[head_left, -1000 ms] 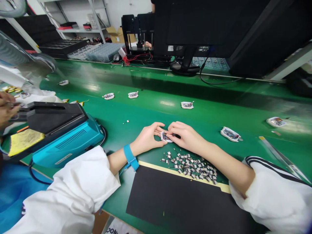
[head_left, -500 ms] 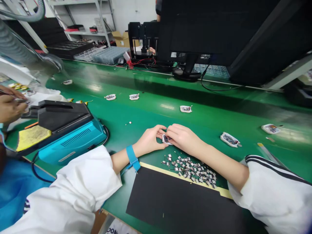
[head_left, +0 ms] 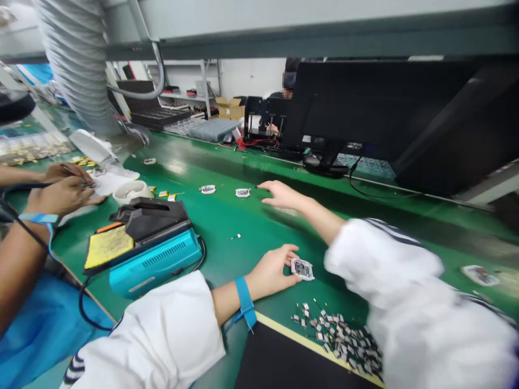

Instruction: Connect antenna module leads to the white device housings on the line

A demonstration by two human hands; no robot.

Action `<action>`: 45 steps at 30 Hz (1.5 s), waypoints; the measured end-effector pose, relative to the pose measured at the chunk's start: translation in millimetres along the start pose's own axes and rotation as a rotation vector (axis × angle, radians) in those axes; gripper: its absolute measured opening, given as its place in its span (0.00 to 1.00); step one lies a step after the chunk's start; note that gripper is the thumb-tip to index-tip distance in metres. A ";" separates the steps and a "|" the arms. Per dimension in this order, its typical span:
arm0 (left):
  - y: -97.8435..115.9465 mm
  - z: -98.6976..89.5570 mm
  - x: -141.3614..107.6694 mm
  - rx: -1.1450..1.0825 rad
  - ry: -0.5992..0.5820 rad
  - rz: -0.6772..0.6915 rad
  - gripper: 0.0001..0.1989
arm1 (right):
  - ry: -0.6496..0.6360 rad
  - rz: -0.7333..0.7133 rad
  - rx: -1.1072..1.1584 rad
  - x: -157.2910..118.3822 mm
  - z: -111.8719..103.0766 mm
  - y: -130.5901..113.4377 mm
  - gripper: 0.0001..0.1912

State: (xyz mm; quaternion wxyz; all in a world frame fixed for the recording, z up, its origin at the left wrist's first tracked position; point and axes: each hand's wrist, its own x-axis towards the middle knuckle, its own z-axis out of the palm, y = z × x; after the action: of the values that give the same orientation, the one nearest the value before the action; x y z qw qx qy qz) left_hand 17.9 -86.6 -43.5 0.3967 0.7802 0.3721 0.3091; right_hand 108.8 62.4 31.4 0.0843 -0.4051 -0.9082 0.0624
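My left hand point(head_left: 275, 270) pinches a small white-rimmed housing with a circuit board inside point(head_left: 302, 269), holding it at the table by its left edge. A blue wrist strap point(head_left: 244, 300) circles the left wrist. My right hand point(head_left: 281, 195) is stretched out over the green surface, fingers extended with nothing visible in them. Just left of its fingertips lies another white-rimmed housing point(head_left: 243, 192), apart from the hand. Farther left is a similar housing point(head_left: 208, 189). Below my left hand spreads a pile of small metal parts with thin leads point(head_left: 340, 337).
A blue soldering station point(head_left: 156, 265) with a yellow sponge point(head_left: 108, 251) stands at left, beside a co-worker's hands point(head_left: 60, 189). A monitor point(head_left: 365, 108) stands at the back. A black mat point(head_left: 279, 359) lies in front; another housing point(head_left: 480, 275) sits at right.
My right hand has left the housing and reached forward and left across the green surface. My left hand keeps the housing. The view has tilted up.
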 end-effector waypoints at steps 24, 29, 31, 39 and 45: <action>4.7 -47.2 43.8 0.461 0.146 0.079 0.09 | 0.032 0.227 0.190 -204.7 16.8 -21.2 0.17; 37.8 -16.9 -38.6 0.432 -0.263 0.203 0.10 | 0.118 0.165 0.312 -197.0 39.1 -21.8 0.17; 38.8 -7.1 -50.3 0.473 -0.284 0.174 0.11 | 0.159 0.156 0.381 -191.1 44.8 -23.0 0.17; 36.4 -4.8 -44.8 0.491 -0.240 0.135 0.06 | 0.192 0.166 0.512 -186.2 51.9 -22.5 0.19; 33.7 -19.1 -52.4 0.697 -0.300 0.228 0.11 | 0.157 0.176 0.512 -187.1 48.7 -23.0 0.17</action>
State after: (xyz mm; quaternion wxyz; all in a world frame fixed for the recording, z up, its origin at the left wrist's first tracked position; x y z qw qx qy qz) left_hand -13.5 -136.2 -15.2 0.1214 0.9408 0.3037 0.0889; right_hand 205.3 -94.7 -31.3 0.2483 -0.4514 -0.8150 0.2652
